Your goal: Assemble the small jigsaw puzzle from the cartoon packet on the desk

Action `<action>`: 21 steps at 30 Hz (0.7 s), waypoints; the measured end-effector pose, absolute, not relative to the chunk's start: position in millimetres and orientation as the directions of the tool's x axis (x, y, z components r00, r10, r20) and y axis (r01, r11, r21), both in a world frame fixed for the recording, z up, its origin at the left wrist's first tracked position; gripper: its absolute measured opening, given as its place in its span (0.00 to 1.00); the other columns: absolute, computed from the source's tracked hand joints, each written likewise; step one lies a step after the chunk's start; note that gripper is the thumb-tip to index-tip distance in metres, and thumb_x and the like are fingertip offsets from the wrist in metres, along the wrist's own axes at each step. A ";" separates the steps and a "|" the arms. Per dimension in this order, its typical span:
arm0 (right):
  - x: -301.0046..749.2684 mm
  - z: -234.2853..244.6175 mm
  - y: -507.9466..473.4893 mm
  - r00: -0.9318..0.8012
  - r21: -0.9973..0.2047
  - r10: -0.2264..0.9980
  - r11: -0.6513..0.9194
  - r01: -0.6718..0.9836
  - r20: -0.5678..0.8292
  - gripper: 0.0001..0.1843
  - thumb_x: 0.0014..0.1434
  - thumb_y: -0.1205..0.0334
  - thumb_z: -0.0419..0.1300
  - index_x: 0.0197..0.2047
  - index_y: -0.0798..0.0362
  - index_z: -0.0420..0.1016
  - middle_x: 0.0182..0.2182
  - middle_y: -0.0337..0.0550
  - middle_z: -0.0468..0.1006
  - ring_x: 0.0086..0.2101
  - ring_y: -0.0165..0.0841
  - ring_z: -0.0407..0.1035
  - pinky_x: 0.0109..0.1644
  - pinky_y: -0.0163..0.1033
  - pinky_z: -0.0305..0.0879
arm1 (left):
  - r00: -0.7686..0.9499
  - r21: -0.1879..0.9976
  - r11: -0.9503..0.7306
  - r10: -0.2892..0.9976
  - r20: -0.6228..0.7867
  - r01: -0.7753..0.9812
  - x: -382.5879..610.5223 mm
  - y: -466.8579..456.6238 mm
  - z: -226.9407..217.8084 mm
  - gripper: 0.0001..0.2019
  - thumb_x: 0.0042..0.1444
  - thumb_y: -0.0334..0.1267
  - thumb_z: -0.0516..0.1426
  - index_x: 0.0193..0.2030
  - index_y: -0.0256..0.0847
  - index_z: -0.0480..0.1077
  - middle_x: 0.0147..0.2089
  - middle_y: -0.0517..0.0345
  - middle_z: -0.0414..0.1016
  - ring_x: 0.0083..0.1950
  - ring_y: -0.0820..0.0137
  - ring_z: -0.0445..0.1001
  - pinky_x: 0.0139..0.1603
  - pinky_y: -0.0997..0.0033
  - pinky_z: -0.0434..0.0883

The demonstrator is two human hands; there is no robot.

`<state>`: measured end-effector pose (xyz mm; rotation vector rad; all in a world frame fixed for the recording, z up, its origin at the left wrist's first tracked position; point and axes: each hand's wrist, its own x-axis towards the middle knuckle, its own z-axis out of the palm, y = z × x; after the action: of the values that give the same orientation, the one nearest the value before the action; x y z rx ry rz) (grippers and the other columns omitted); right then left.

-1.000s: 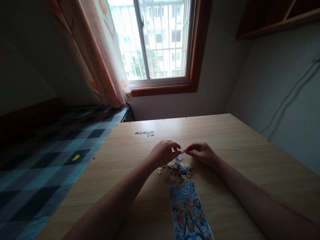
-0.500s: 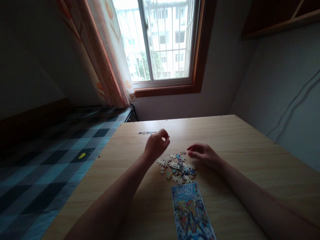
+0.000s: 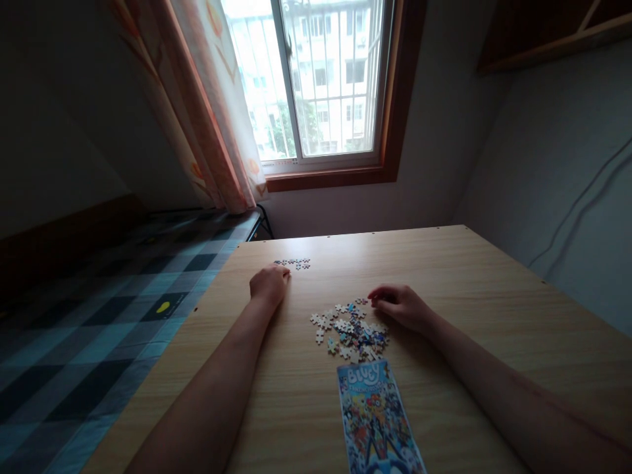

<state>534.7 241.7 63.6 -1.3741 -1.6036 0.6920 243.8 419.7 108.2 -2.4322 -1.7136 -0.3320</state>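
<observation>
My left hand [image 3: 269,284] is pinched at the far left of the table, the tips of its fingers just below a short double row of puzzle pieces [image 3: 292,262]. What looks like a small jigsaw puzzle piece is between those fingertips, mostly hidden. Beside the upper right of a loose heap of jigsaw pieces [image 3: 363,337] rests my right hand [image 3: 401,305], its fingers curled and thumb and forefinger close together; whatever they hold is too small to tell. Some pieces in the heap lie pale side up, others show colour.
A colourful printed Bluey picture sheet [image 3: 376,421] lies below the heap on the wooden table [image 3: 469,276]. Left of the table stands a bed with a checked cover [image 3: 123,316]. Behind are a barred window [image 3: 336,85] and a curtain [image 3: 197,112].
My left hand has moved left and slightly down, from above the heap to the row of pieces, uncovering the row's right end. My right hand has barely shifted.
</observation>
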 end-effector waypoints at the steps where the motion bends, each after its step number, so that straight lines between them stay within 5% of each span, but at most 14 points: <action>1: 534.6 63.6 241.8 0.006 -0.853 0.964 0.231 0.468 0.265 0.11 0.56 0.60 0.60 0.41 0.54 0.81 0.33 0.43 0.82 0.33 0.33 0.75 0.38 0.36 0.69 | 0.327 0.015 -0.343 0.907 0.264 0.939 243.6 420.8 107.5 0.15 0.62 0.43 0.53 0.46 0.50 0.81 0.50 0.57 0.80 0.46 0.62 0.78 0.43 0.68 0.72; 9: 534.2 65.0 241.5 0.007 -0.847 0.967 0.220 0.485 0.255 0.11 0.56 0.61 0.60 0.41 0.54 0.81 0.33 0.43 0.82 0.33 0.33 0.75 0.38 0.35 0.68 | 0.276 0.004 -0.287 0.926 0.259 0.958 247.1 414.8 107.9 0.17 0.60 0.38 0.54 0.53 0.47 0.77 0.53 0.54 0.79 0.49 0.60 0.78 0.46 0.65 0.73; 21: 532.5 67.3 240.1 0.012 -0.851 0.969 0.209 0.481 0.245 0.12 0.55 0.62 0.59 0.40 0.53 0.81 0.33 0.43 0.82 0.34 0.33 0.75 0.39 0.36 0.68 | 0.358 -0.104 -0.343 0.913 0.195 0.933 256.5 407.8 110.4 0.16 0.64 0.38 0.49 0.41 0.39 0.78 0.45 0.45 0.79 0.47 0.58 0.76 0.42 0.63 0.72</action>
<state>532.5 240.1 67.3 -1.4007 -1.6044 0.6981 256.5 407.8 110.4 -2.4193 -1.6694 -0.1512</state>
